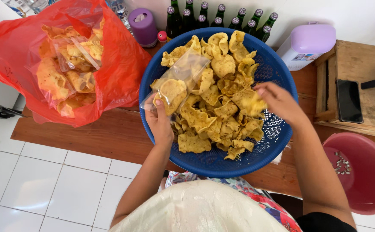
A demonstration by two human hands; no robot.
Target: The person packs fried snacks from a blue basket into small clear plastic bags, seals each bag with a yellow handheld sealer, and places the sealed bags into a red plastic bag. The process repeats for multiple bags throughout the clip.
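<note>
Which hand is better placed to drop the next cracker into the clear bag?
The right hand: it already grips a cracker over the basket, while the left hand holds the bag.

A small clear plastic bag (176,81), tilted and open toward the upper right, lies left of centre holding one round yellow cracker. Curled yellow crackers (222,111) fill the round blue perforated basket (277,133) at centre.

I see both forearms bare and sleeveless, a glossy cream cloth at six o'clock, floral fabric in red and blue beneath it.
</note>
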